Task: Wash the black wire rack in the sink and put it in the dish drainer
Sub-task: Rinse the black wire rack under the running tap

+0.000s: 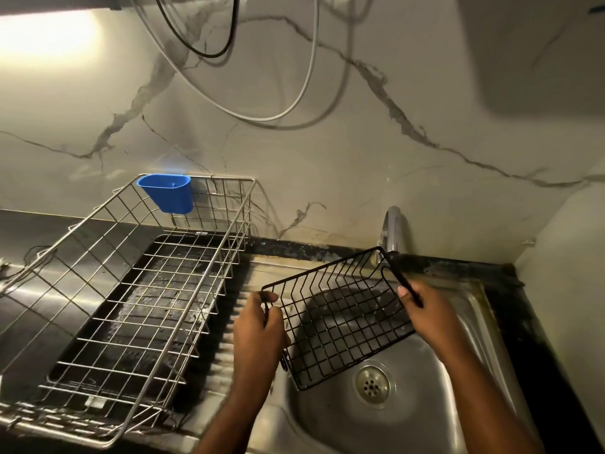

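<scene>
**A:** so where's the black wire rack (337, 317) at right now?

**B:** held up over the sink (465, 398), tilted, with its lower corner hanging near the drain (373, 382). The left hand (258, 326) has its fingers curled round the rack's left edge, and the right hand (422, 309) is gripping the right rim, thumb on top of the wire.

**A:** and the dish drainer?

**B:** the dish drainer (131, 299) sits to the left on a dark tray (183, 385), well apart from the rack. There's a blue cup (167, 193) hooked on its back rim. The tap (393, 229) is on the wall just behind the rack's far corner. Can't tell if any water's running.
</scene>
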Action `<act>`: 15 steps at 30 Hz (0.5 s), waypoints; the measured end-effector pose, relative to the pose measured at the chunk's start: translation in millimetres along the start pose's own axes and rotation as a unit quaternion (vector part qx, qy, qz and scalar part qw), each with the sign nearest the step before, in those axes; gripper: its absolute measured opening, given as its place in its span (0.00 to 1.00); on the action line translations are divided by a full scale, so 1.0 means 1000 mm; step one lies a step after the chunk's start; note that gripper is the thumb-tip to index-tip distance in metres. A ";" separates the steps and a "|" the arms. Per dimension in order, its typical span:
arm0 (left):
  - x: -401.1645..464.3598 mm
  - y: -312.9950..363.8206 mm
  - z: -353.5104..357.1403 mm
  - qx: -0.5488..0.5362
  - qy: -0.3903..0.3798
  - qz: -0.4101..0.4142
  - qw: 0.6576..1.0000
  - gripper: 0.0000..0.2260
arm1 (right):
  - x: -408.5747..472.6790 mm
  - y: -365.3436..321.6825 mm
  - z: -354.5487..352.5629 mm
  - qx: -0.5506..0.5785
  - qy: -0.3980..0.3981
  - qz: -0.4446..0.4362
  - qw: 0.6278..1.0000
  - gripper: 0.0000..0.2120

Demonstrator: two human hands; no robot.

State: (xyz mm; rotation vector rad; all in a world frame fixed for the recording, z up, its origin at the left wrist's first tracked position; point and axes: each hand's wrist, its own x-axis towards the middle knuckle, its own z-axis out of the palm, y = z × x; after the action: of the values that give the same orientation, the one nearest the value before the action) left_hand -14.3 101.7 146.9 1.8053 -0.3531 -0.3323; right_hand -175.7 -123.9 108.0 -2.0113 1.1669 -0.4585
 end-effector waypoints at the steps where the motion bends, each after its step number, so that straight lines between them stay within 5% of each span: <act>1: -0.001 0.000 0.001 -0.005 0.000 -0.005 1.000 0.11 | 0.001 -0.001 -0.001 0.010 -0.001 -0.004 1.000 0.15; 15: -0.002 -0.013 0.005 -0.011 0.011 -0.048 0.999 0.12 | 0.030 -0.012 -0.005 0.118 -0.062 -0.001 0.991 0.18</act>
State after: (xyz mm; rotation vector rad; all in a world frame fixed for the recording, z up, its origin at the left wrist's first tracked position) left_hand -17.1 101.3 133.1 1.8063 -0.2479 -0.3814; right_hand -156.3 -148.6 118.8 -1.8092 0.9864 -0.4452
